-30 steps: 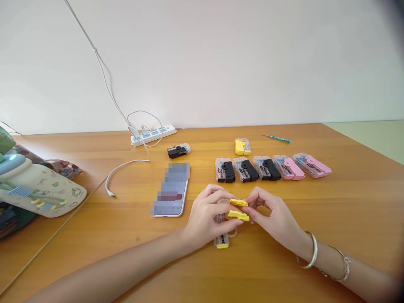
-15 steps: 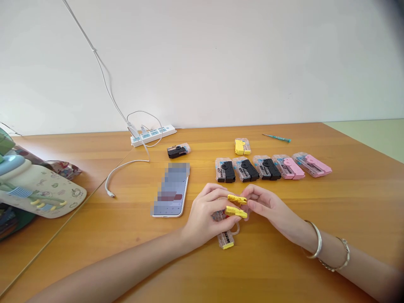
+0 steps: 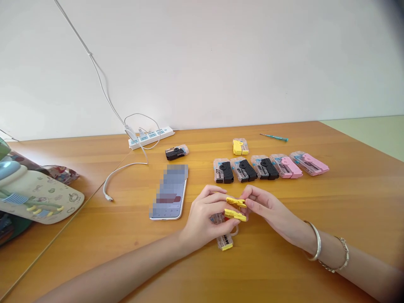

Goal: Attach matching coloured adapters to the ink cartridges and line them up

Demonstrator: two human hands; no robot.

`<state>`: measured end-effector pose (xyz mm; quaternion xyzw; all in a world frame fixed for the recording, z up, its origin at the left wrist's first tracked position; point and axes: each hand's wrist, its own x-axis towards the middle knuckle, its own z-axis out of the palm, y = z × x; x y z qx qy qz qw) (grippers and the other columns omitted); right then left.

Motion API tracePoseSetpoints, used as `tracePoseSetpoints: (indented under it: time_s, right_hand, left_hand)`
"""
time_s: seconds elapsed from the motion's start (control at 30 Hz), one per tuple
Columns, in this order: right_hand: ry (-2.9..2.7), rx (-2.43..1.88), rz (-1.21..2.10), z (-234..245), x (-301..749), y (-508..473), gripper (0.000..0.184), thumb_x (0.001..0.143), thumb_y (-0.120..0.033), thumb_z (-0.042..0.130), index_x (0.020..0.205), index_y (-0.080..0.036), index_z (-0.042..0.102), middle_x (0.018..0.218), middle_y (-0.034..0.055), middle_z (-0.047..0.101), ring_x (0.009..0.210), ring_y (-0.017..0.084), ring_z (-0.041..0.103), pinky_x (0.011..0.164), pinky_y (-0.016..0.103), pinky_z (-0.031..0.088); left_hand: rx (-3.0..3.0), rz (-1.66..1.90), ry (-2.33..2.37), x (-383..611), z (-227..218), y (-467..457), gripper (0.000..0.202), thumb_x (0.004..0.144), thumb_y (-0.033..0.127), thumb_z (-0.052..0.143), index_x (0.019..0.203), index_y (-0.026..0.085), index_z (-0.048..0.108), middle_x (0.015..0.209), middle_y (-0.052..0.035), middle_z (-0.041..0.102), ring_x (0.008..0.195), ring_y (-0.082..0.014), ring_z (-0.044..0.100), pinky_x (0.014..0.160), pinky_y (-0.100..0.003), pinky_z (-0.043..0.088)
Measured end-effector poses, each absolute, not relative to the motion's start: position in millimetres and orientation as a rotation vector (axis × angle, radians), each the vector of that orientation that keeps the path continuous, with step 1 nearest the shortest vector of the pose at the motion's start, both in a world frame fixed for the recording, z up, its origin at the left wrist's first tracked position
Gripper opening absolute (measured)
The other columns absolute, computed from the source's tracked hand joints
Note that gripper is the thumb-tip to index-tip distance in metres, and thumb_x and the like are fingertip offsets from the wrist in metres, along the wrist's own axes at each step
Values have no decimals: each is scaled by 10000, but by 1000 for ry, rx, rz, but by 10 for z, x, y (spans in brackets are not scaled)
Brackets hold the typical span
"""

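Note:
My left hand (image 3: 206, 214) is closed around two slim yellow plastic pieces, one above the other. Its fingers hold the upper yellow piece (image 3: 236, 202), while the thumb is by the lower yellow piece (image 3: 235, 215). My right hand (image 3: 265, 206) pinches at the right end of the upper piece, with thumb and index finger together. Below my left hand is a clear plastic body (image 3: 224, 240) with dark lettering, a yellow end and a pale loop; the hand partly covers it. I cannot tell whether the yellow pieces are joined to it.
Several clear plastic gadgets with black (image 3: 224, 171) or pink (image 3: 313, 163) parts lie in a row beyond my hands. Behind them are a yellow one (image 3: 240, 147) and a screwdriver (image 3: 274, 137). A phone (image 3: 170, 193), power strip (image 3: 151, 136), cable (image 3: 126, 164) and patterned bottle (image 3: 41, 193) are leftward.
The upper yellow piece has turned slightly in my fingers and its right end now looks split apart. Both hands stay nearly in place; the whole view has shifted a little.

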<state>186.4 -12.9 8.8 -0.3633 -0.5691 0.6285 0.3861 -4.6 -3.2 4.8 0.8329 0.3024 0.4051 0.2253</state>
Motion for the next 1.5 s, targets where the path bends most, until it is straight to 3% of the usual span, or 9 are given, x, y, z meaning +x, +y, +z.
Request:
tracePoseSetpoints:
  time_s: [0.2,0.57,0.93,1.17,1.3,1.5]
  right_hand:
    - [-1521,-959,1485,58,1845,-139,262,770,-421,651,804,-212,498,754,-24,569,690,113,569,659,256,491]
    - [-1674,-1009,1043,17,1824,-230,51,802,-209,587,784,-218,540,698,-29,582,612,98,542,614,234,473]
    - [-1765,-941,900,40,1828,-255,131,764,-101,552,753,-226,512,637,-51,556,568,92,543,573,220,467]
    - [-1765,-952,1025,38,1824,-251,64,826,-162,531,814,-221,512,651,-40,567,523,90,549,551,231,477]
    - [-1799,-951,933,59,1822,-245,21,838,-227,544,859,-225,540,721,-8,595,650,123,578,623,252,492]
    - [-1882,-1005,907,90,1824,-220,254,770,-273,648,994,-246,531,875,10,613,773,153,573,717,288,483]
  left_hand:
    - [2290,1118,871,-48,63,-39,61,710,204,691,741,246,723,828,11,732,922,-208,538,799,-330,489]
    - [2348,1169,780,-25,68,-55,109,683,150,675,725,246,705,892,20,741,832,-173,609,835,-348,479]
    - [2397,1166,721,-28,47,-48,147,685,138,661,750,259,716,930,20,738,821,-166,627,832,-341,495]
    - [2387,1184,734,-30,62,-54,134,686,143,662,745,252,713,884,17,740,831,-172,617,840,-346,497]
    - [2364,1223,754,-38,63,-54,80,692,184,691,734,244,721,853,1,732,876,-193,589,796,-327,510]
    - [2317,1158,887,-35,36,-46,82,735,215,656,771,250,722,874,-26,699,896,-210,542,776,-339,503]
